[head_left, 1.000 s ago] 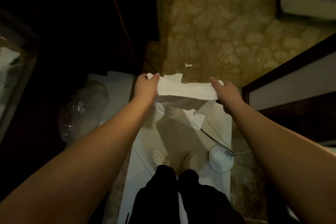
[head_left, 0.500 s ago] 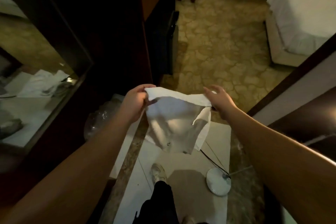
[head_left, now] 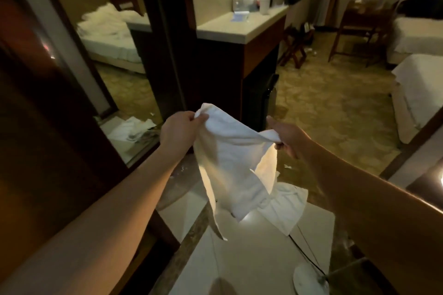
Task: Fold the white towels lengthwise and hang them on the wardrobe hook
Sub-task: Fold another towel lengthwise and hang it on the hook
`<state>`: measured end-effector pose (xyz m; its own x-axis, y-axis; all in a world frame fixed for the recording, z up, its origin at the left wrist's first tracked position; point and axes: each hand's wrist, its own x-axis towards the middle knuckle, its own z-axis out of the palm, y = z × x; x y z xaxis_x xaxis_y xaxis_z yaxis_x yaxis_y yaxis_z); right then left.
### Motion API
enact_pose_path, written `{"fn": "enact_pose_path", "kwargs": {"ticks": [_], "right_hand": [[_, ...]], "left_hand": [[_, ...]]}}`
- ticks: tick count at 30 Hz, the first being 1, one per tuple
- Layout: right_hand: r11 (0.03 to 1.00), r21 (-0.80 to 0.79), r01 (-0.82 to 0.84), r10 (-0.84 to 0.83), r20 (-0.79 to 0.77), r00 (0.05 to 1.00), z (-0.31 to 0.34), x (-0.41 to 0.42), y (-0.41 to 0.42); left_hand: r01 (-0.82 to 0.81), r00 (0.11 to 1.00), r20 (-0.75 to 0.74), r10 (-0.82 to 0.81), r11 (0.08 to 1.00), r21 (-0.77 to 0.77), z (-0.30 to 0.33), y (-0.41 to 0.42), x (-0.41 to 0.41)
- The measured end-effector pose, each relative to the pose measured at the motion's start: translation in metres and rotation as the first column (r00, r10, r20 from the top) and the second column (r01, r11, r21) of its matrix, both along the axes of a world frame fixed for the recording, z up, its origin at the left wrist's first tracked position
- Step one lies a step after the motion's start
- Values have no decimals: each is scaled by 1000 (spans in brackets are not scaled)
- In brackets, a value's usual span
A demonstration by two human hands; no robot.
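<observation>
I see a dim room with a mirror [head_left: 115, 84] on the wardrobe. Just right of the mirror, my left hand [head_left: 178, 130] and right hand [head_left: 288, 137] each pinch a top corner of the white towel [head_left: 230, 160], which hangs above another towel [head_left: 284, 211] on the floor.

Lying underfoot: pale floor tiles [head_left: 251, 254] edged by a speckled stone strip [head_left: 191, 230], giving way to patterned carpet [head_left: 335, 112] farther on. Resting flat on the tiles: a second white towel [head_left: 285, 208], a thin black cable [head_left: 309, 256] and a round white base [head_left: 309, 280]. Sitting on the carpet: small white scraps [head_left: 287, 166]. Standing on the counter [head_left: 239, 24]: a tissue box [head_left: 239, 5], a white cup [head_left: 265, 5].
</observation>
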<state>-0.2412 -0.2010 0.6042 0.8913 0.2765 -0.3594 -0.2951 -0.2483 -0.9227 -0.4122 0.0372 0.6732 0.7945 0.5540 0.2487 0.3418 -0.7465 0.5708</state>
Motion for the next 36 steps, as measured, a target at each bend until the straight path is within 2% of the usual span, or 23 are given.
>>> {"fn": "enact_pose_path", "kwargs": {"ticks": [2, 3, 4, 6, 7, 11, 13, 16, 20, 23, 25, 27, 30, 34, 36], "right_hand": [[998, 47, -32, 33, -12, 999, 15, -21, 9], [997, 58, -43, 43, -13, 999, 21, -34, 14], [996, 66, -52, 53, -13, 999, 28, -47, 17], [994, 87, -73, 75, -20, 997, 42, -76, 24], [991, 104, -82, 85, -28, 996, 48, -92, 27], [964, 201, -172, 178, -13, 984, 64, -162, 39], [939, 207, -273, 272, 31, 962, 65, -198, 45], [889, 179, -421, 407, 113, 907, 62, -255, 57], [881, 81, -465, 443, 197, 874, 57, -327, 72], [832, 230, -505, 483, 149, 863, 65, -375, 75], [779, 272, -565, 544, 157, 825, 71, -399, 78], [736, 217, -642, 608, 207, 767, 78, -420, 83], [687, 15, -727, 690, 301, 658, 88, -449, 93], [703, -91, -706, 688, 338, 642, 101, -482, 107], [665, -92, -741, 722, 334, 606, 104, -493, 112]], "left_hand": [[-18, 999, 37, 18, 1000, 12, 16, 6, -26], [0, 998, 64, 4, 998, -66, 24, 8, -39], [46, 994, 106, -24, 977, -210, 31, 9, -54], [148, 982, 180, -62, 842, -519, 44, 8, -85], [184, 975, 210, -67, 772, -609, 48, 9, -101], [229, 950, 310, 27, 615, -755, 58, 13, -170], [220, 942, 324, 90, 565, -796, 62, 17, -207], [184, 933, 321, 161, 553, -812, 69, 25, -265], [161, 909, 347, 232, 572, -804, 84, 32, -339], [151, 888, 356, 291, 546, -824, 96, 34, -391], [151, 870, 365, 331, 527, -837, 105, 36, -421], [146, 844, 375, 384, 508, -849, 114, 38, -449], [128, 799, 376, 469, 478, -869, 129, 41, -488], [132, 729, 402, 554, 463, -877, 142, 38, -531], [116, 692, 410, 594, 469, -875, 147, 33, -550]]}}
